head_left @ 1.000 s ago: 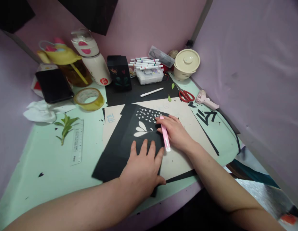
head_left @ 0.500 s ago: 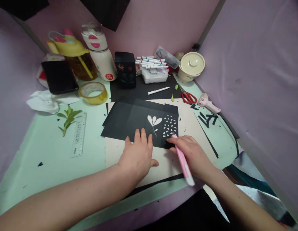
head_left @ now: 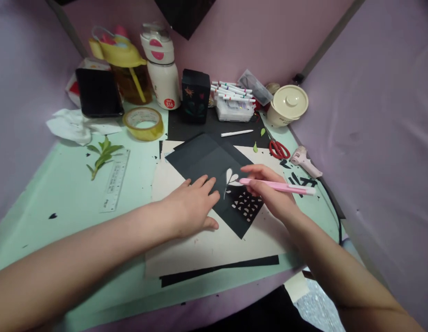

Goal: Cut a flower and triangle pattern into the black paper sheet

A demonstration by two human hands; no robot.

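A folded-looking black sheet of paper (head_left: 203,161) lies turned at an angle on a pale board (head_left: 172,258). Through it show a white leaf-sprig cutout (head_left: 231,180) and a patch of small angular cutouts (head_left: 247,205). My left hand (head_left: 198,205) rests flat on the sheet's left lower edge, fingers spread. Between the fingers of my right hand (head_left: 272,189) is a slim pink craft knife (head_left: 279,185), its tip end close to the sprig cutout. The blade itself is too small to make out.
Around the board lie a clear ruler (head_left: 116,182), a leafy sprig (head_left: 105,157), a tape roll (head_left: 143,123), red-handled scissors (head_left: 279,150), a pink glue gun (head_left: 306,162) and black scraps (head_left: 303,182). Bottles, a black box (head_left: 195,97), markers (head_left: 232,91) and a lidded bowl (head_left: 289,105) line the back.
The black sheet has turned clockwise, its cut corner swinging toward me. My right hand has moved up, and the craft knife now lies nearly level, pointing left. The camera view has shifted too.
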